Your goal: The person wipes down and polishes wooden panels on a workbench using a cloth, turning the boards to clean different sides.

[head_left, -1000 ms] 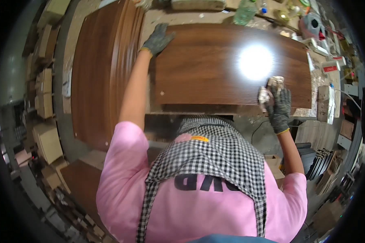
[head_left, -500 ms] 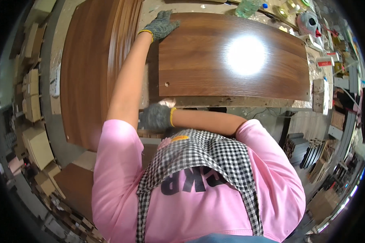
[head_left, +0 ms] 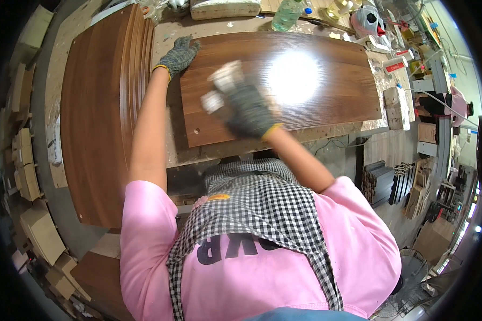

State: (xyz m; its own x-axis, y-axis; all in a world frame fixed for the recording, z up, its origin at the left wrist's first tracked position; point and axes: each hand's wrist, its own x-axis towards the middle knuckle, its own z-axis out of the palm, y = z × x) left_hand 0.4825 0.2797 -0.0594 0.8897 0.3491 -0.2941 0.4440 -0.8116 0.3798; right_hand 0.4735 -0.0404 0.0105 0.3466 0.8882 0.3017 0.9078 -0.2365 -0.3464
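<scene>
A flat brown wood-grain panel lies on the workbench, with a bright glare spot on its middle. My left hand, in a dark grey knit glove with a yellow cuff, rests at the panel's far left corner, fingers stretched out and a little apart. Over the panel's left half is my right hand, gloved the same way and smeared by motion. It is closed on a crumpled white cloth, whose loose ends stick out past the fingers. A small round hole shows near the panel's near left corner.
Left of the panel stands a stack of similar brown panels. Along the bench's far side are a white block, a green bottle and a plastic bag. Another white block sits by the panel's right end. A person is far right.
My right hand has swung from below the panel's near edge up over its left half, bringing the white cloth along. The left hand stays at the corner. The whole view has shifted.
</scene>
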